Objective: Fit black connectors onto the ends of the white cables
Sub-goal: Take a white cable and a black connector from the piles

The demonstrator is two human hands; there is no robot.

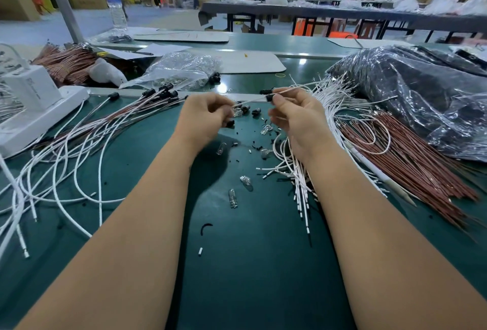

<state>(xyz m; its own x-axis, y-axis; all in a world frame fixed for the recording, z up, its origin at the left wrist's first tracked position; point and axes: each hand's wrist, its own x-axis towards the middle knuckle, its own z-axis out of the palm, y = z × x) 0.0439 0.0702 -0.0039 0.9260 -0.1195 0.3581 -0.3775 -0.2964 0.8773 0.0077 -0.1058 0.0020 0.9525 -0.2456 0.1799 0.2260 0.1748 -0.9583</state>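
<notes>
Room: big workshop with cardboard boxes, metal racks and a long dark table at the back; a few people stand far behind.
Bench (237, 277): green surface, both forearms reach over it from the near edge.
Left hand (204, 113): fingers curled, they pinch one end of a thin cable (253, 101) and a small glass bulb (237, 113) shows at the fingertips.
Right hand (297, 116): fingers curled, thumb and forefinger pinch a black connector (269, 98) that sits on the same cable, just above the bench and between the two hands.
Loose connectors (256, 112): some black ones lie on the bench just below the hands, one more (265, 91) lies behind them.
White cables (324, 98): a loose heap on the right, behind and beside the right hand.
Finished cables (110, 119): a fan on the left, with black connectors on the far ends.
Red wires (411, 156): a bundle on the right, partly under a plastic bag (421, 92).
Bulbs (232, 198): a few clear ones are scattered on the bench between the forearms, with small black and white scraps.
Far left: white device (34, 108); behind it a water bottle (114, 0).
</notes>
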